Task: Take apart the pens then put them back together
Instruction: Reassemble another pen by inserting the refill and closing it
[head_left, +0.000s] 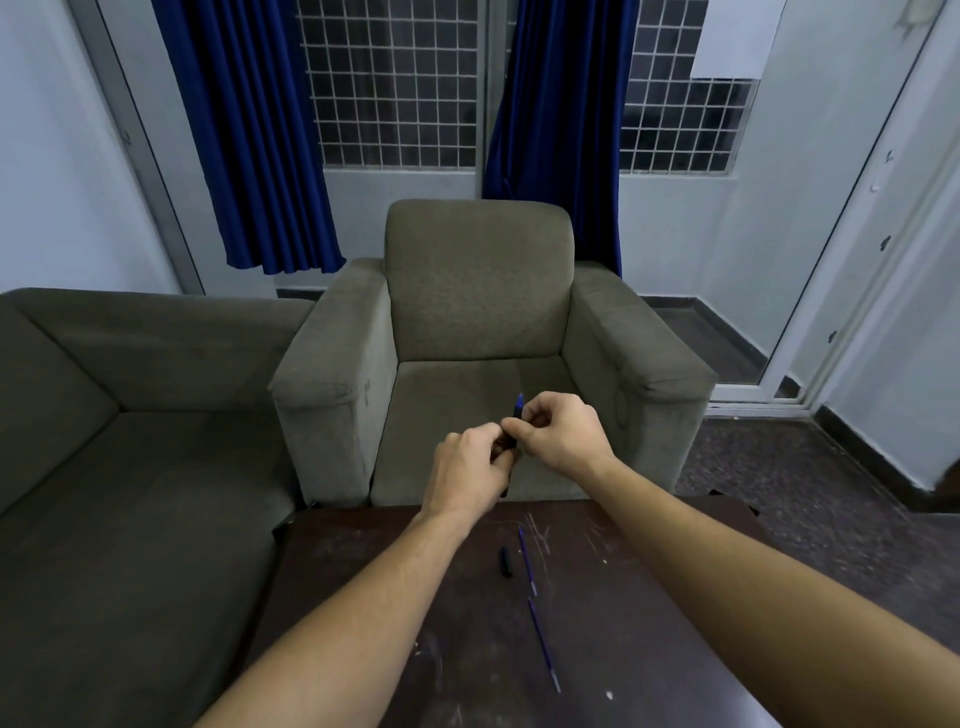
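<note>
A person is holding both hands out over the far edge of a dark brown table (649, 597). The left hand (465, 475) and the right hand (558, 434) are close together, and both are pinching one dark pen (517, 415). The pen is standing almost upright in the air, with its blue tip poking up above the right hand's fingers (524, 423). The left hand's grip is clamped on the lower part of the pen, and the right hand's grip is clamped on the upper part.

On the table, near the person, two thin blue refills are lying. The first refill (528, 561) is farther away, and the second refill (543, 644) is nearer, almost in line with it. A small black pen piece (505, 561) is lying just beside the first refill, on its left.

The table is showing pale scratches. Behind it, a grey armchair (478, 291) and a grey sofa (130, 441) are standing, with blue curtains (249, 130) hanging at the barred window (395, 83).
</note>
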